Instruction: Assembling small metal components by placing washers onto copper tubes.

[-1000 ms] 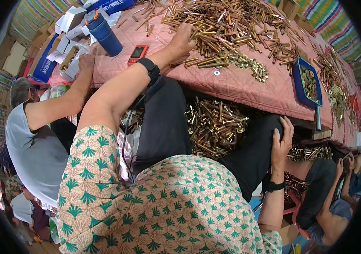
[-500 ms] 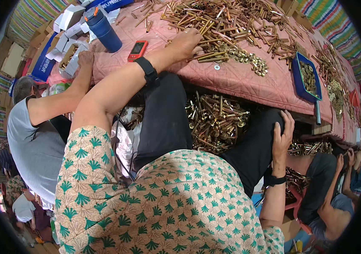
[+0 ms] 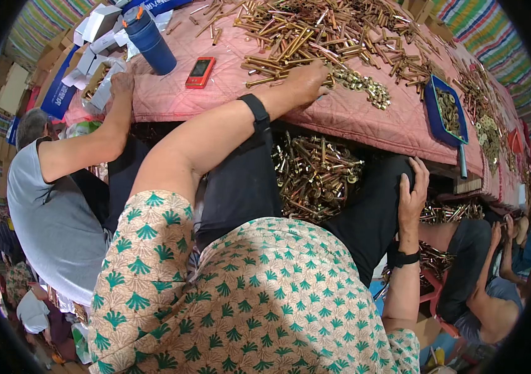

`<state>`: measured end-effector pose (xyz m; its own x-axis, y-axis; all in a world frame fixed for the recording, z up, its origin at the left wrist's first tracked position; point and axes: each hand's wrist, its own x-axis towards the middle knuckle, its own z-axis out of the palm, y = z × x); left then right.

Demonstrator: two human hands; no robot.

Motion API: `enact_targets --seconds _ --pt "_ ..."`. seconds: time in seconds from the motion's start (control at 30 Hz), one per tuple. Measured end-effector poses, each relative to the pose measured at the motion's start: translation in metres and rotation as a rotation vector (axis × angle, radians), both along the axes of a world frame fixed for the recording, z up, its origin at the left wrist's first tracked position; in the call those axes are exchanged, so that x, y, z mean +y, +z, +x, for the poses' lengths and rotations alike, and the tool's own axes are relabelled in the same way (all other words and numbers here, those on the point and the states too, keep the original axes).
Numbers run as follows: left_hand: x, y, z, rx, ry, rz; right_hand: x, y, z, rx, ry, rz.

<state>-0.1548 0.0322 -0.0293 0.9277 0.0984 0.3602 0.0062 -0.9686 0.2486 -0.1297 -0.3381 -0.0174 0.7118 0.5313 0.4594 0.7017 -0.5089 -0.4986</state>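
Observation:
My left hand (image 3: 308,83) is at the table's near edge, beside the pile of small brass-coloured nuts (image 3: 365,86). Its fingers are curled down to the pink cloth, and what they hold, if anything, is hidden. Long golden bolts (image 3: 306,42) are heaped just beyond it. My right hand (image 3: 412,192) lies on my right knee, fingers stretched out, holding nothing. Between my legs, under the table edge, sits a mass of bolts with nuts or heads (image 3: 316,177).
A red handheld device (image 3: 200,72) and a blue bottle (image 3: 150,47) stand to the left. A blue tray of washers (image 3: 445,115) is at the right edge. One co-worker (image 3: 60,206) sits at the left, reaching into a white box; another person (image 3: 489,299) sits at the right.
My left hand has moved right and nearer, from the bolts to beside the nuts, covering where a loose washer lay. My right hand stays on the knee. The view has shifted slightly.

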Motion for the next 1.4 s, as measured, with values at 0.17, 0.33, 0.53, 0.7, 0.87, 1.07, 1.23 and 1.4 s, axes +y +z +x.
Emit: enact_targets --seconds 0.17,0.33,0.53,0.7,0.87,1.07,1.23,1.4 --pt "-0.011 -0.001 0.024 -0.089 0.022 -0.079 0.005 0.001 -0.003 0.002 0.009 -0.007" --pt "-0.001 0.026 0.021 -0.042 0.016 -0.041 0.005 0.0 -0.005 -0.003 -0.005 -0.011" --pt "0.061 0.049 -0.045 -0.113 0.119 -0.399 0.004 0.0 -0.003 -0.035 -0.003 -0.007" --pt "0.085 0.028 -0.085 -0.011 0.109 -0.354 0.003 -0.001 -0.001 -0.037 0.007 0.002" --pt "0.084 0.021 -0.105 0.114 -0.093 -0.356 0.006 -0.003 -0.002 -0.063 0.013 0.003" --pt "0.053 0.043 -0.094 0.562 0.015 0.239 0.002 -0.004 -0.001 -0.052 -0.001 0.006" --pt "0.055 0.034 -0.077 0.167 0.23 0.042 0.005 -0.002 -0.003 -0.053 0.003 0.003" --pt "0.041 0.025 -0.058 0.268 0.242 0.107 0.004 -0.002 -0.003 -0.049 0.002 0.0"
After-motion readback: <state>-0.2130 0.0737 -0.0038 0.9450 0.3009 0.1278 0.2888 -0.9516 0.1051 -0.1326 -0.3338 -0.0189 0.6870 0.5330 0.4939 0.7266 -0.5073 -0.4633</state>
